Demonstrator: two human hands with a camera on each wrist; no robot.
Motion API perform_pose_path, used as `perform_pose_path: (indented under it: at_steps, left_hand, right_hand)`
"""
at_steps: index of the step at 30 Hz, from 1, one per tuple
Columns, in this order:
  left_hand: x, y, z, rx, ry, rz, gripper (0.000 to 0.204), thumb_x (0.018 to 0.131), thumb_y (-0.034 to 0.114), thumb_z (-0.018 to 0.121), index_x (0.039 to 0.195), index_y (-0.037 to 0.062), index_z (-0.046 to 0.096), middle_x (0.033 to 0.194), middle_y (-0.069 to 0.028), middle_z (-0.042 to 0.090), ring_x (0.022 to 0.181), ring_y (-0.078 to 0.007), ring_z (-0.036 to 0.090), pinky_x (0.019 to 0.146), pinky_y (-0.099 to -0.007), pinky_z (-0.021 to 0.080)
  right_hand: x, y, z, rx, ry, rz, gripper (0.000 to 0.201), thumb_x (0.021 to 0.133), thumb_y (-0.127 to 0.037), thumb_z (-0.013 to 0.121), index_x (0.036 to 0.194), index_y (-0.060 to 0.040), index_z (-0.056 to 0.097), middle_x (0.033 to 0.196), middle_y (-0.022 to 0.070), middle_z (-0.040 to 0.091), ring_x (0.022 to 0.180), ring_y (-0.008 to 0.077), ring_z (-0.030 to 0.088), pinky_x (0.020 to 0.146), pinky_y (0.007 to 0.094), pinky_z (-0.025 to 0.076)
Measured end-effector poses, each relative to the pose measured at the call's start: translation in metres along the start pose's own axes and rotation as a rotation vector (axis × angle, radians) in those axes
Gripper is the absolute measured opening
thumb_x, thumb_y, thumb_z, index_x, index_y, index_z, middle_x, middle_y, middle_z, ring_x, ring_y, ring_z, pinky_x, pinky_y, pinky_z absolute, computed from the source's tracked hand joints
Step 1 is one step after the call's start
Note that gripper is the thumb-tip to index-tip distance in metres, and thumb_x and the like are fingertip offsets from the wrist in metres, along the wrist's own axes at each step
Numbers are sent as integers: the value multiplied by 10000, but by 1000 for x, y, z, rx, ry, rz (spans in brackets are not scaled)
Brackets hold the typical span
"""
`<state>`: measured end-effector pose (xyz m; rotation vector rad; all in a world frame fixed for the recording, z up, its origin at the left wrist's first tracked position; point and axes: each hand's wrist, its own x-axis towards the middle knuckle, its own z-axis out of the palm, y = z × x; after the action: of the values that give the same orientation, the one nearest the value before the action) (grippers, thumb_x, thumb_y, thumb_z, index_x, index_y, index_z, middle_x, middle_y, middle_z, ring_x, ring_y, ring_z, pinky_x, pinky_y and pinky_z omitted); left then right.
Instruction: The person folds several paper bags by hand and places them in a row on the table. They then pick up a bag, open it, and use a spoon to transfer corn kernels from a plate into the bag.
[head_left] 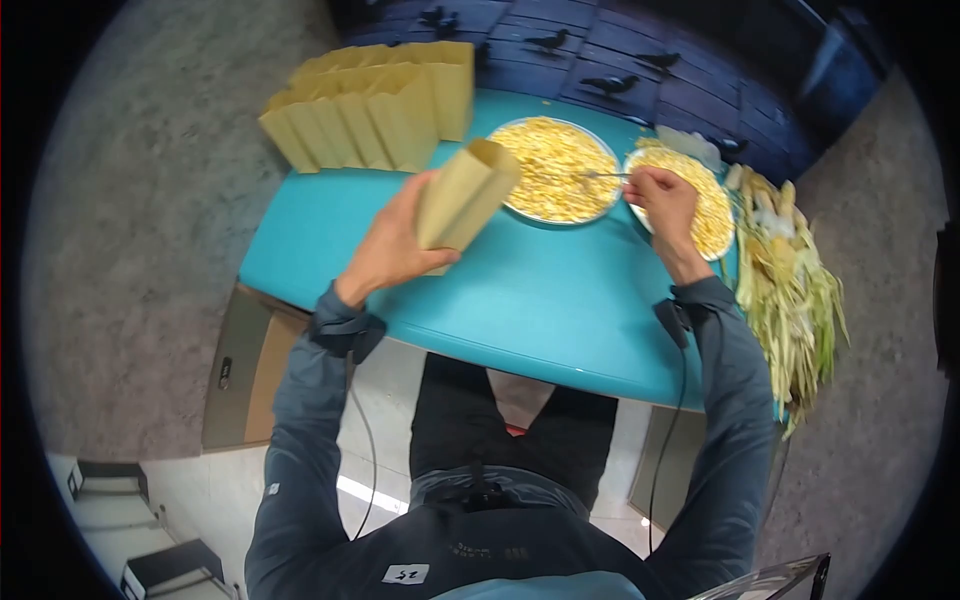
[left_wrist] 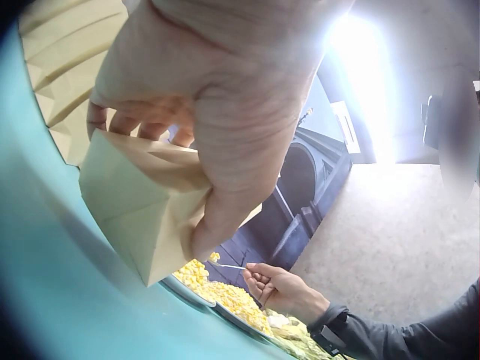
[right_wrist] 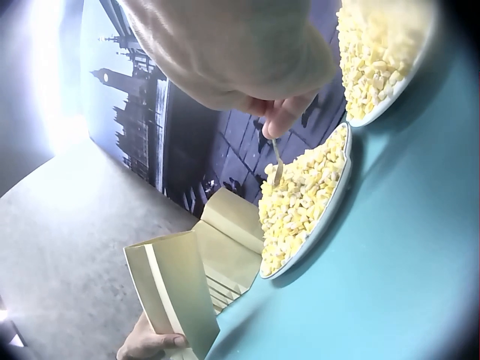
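Observation:
My left hand [head_left: 393, 243] grips a tan paper bag [head_left: 466, 198] round its lower part, the open mouth tilted toward the plate beside it. In the left wrist view the bag's folded bottom [left_wrist: 135, 210] faces the camera, with the thumb on one side and the fingers on the other. My right hand [head_left: 664, 205] pinches the handle of a metal spoon [head_left: 604, 175] over a round plate of yellow corn kernels [head_left: 556, 172]. From the right wrist, the spoon's bowl [right_wrist: 278, 175] shows right at the top of the heap.
A second plate of kernels [head_left: 700, 198] lies under the right forearm's side. Corn husks and cobs [head_left: 790, 280] hang over the right edge of the teal table [head_left: 500, 300]. Several upright paper bags [head_left: 375, 110] stand at the back left. A clear plastic bag [head_left: 690, 147] sits behind the second plate.

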<state>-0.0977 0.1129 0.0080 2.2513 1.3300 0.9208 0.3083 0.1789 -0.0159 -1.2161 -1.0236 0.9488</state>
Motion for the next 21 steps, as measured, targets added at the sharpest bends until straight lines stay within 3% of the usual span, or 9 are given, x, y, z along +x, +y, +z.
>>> perform_pose_path:
  at_steps: [3,6,12,14,15,16,18,19,21]
  left_hand:
    - [5,3,3,-66,-44,-53,1073,688,206,980,1593,72,419,1449,-229,635,1310,-425,651,1096,-481,547]
    - [12,5,6,-65,-88,-94,1099,695,206,991,1613,82,400,1447,-224,643,1306,-399,659,1097,-475,540]
    - [21,4,18,-75,-90,-100,1107,685,207,996,1612,98,402,1415,-223,667,1281,-402,674,1086,-472,549]
    - [21,4,22,-89,-77,-79,1107,682,211,1000,1608,101,404,1410,-224,671,1278,-405,677,1083,-474,551]
    - [21,6,23,-90,-53,-74,1107,680,214,1004,1605,104,406,1405,-226,674,1274,-408,679,1081,-475,553]
    - [22,7,25,-88,-52,-69,1107,680,214,1004,1605,104,406,1405,-226,674,1274,-408,679,1081,-475,553]
    - [18,8,23,-86,-39,-74,1054,687,215,993,1567,68,431,1417,-235,658,1281,-427,666,1078,-487,554]
    - [15,6,21,-66,-26,-86,1054,687,215,993,1567,68,431,1417,-235,658,1281,-427,666,1078,-487,554]
    - [14,4,23,-122,-40,-103,1062,691,223,997,1570,65,422,1405,-240,666,1283,-436,664,1079,-489,553]
  right_hand:
    - [0,-13,9,14,16,-85,196,1001,-56,754,1110,107,751,938,139,784,804,188,784,729,292,658]
    - [-5,-40,10,-22,25,-154,209,1007,-77,761,1118,101,756,941,130,784,813,184,783,731,286,652]
    - [-27,-76,48,-179,-173,-413,169,1010,-108,780,1122,18,794,949,75,808,850,144,784,721,274,615]
    - [-35,-71,60,-326,-275,-654,171,993,-96,782,1115,25,783,945,101,815,865,172,793,714,294,602]
    - [-43,-78,65,-458,-278,-891,149,967,-61,780,1079,36,761,948,145,793,867,266,791,716,353,602]
    - [-47,-82,63,-458,-274,-895,149,967,-61,780,1079,36,761,948,145,793,867,266,791,716,353,602]
    - [-53,-84,73,-609,-269,-1164,108,947,-27,777,1041,17,752,966,175,770,864,352,758,732,402,605]
    - [-52,-85,74,-624,-218,-1199,94,945,-15,774,1030,10,744,976,170,762,861,376,743,741,431,606]
    - [-46,-89,69,-602,-120,-1108,94,951,-18,770,1041,6,756,979,175,770,843,359,755,730,425,608]
